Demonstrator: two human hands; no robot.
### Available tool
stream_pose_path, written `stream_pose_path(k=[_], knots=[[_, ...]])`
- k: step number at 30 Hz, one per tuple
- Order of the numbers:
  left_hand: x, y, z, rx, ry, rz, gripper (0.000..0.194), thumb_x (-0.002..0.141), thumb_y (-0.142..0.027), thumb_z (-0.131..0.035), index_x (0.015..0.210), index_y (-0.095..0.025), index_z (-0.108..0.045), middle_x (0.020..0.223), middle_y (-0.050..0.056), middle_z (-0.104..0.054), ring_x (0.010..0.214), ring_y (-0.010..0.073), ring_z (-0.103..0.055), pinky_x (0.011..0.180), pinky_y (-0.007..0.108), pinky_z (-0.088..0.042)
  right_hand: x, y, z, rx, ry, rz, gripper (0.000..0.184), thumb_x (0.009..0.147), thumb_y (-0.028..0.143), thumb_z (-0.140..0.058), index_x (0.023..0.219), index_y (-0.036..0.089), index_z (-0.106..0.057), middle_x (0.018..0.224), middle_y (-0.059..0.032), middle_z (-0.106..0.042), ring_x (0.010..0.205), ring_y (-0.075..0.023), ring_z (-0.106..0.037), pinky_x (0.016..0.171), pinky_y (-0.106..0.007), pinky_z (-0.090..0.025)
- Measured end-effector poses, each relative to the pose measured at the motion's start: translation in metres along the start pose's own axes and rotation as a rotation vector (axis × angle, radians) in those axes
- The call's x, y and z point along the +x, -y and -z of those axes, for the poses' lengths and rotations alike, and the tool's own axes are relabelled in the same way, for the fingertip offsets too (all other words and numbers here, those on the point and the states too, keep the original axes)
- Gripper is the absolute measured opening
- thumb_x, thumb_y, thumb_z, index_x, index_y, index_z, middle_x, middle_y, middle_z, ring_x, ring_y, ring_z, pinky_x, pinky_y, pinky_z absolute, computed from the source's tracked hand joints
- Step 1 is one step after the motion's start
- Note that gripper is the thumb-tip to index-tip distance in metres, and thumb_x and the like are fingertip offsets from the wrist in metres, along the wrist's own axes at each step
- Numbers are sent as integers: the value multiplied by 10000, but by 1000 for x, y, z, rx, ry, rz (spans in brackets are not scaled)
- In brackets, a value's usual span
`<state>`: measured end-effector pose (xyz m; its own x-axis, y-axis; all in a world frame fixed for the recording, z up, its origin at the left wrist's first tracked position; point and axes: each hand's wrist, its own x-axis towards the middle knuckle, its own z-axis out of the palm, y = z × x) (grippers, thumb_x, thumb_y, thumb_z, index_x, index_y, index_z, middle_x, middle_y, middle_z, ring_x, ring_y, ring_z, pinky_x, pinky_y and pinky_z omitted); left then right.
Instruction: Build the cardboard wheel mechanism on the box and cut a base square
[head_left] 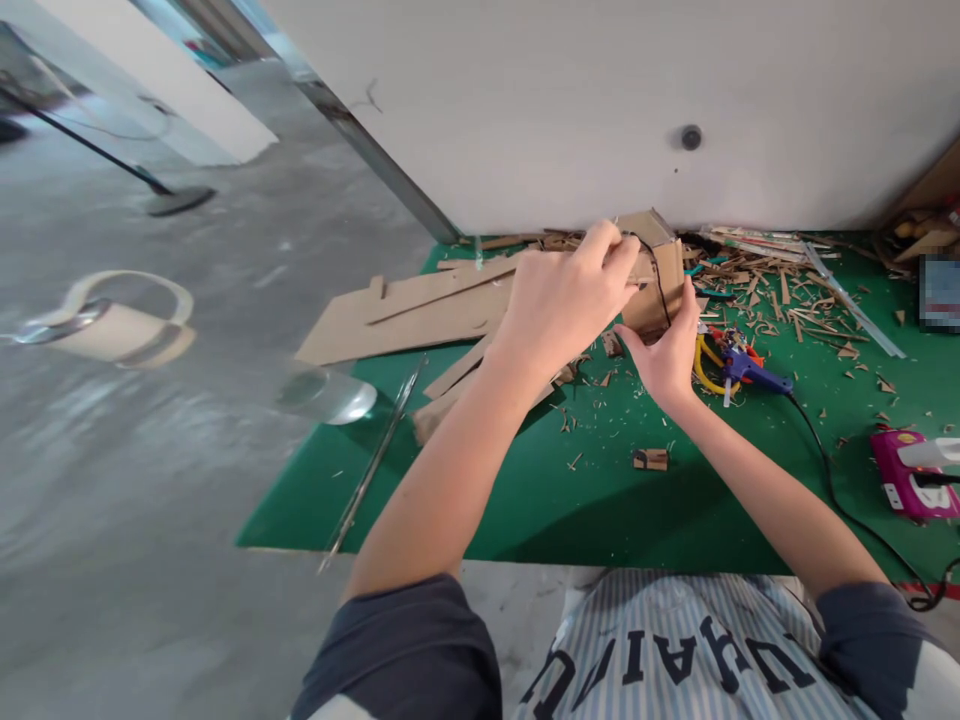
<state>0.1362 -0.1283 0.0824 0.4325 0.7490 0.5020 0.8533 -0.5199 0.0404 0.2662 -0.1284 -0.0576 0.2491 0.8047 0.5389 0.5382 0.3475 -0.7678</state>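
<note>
A small box-like cardboard piece (652,308) is held above the far middle of the green table, with a thin black line or cord curving over its side. My right hand (666,350) grips it from below and the right, thumb and fingers around its lower end. On its left, my left hand (574,285) is closed with curled fingertips against the upper part; what the fingers pinch is hidden. Close to my right hand lies a blue glue gun (754,372), beside yellow-handled scissors (703,365). A small cardboard scrap (650,459) rests nearer to me.
Long cardboard sheets (420,312) lie at left on the green table (585,510). A clear cup (330,395) and thin clear rods (375,465) are near its left edge. Cardboard scraps (787,290) cover the back right. A magenta power strip (911,475) sits right.
</note>
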Motion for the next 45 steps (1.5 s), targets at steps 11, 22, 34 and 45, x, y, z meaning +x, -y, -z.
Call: stream_pose_path(k=[11,22,34,45], knots=[[7,19,-5,-95,-138,8,293,1013,-377,-499,1114,-282,-757,1054,81,-756,761,185,-665,665,323,-466,0,11,-6,20,21,-27,1020,880,401,-713,1632,254,-39,1611,-216,-347,1540,-372,-329,1212,-618,-369],[9,17,-17,-193,-208,94,330,1035,-368,-449,1018,-234,-750,1008,87,-753,868,179,-686,790,284,-519,-1,11,-10,4,-17,-32,999,875,389,-730,1623,247,-84,1589,-210,-361,1515,-356,-354,1184,-588,-415],[-6,31,-47,-46,-319,-28,310,1042,-324,-479,1168,-263,-756,1032,98,-774,806,192,-720,764,339,-514,-1,12,-8,9,11,-77,1000,855,383,-734,1614,277,-91,1558,-208,-388,1487,-389,-386,1162,-622,-415],[-22,36,-78,-42,-669,-145,212,1009,-197,-574,1100,-229,-763,1076,89,-809,931,193,-791,802,294,-589,-3,14,-12,-79,2,-43,983,856,340,-737,1614,240,-119,1511,-209,-426,1438,-368,-433,1114,-568,-469]])
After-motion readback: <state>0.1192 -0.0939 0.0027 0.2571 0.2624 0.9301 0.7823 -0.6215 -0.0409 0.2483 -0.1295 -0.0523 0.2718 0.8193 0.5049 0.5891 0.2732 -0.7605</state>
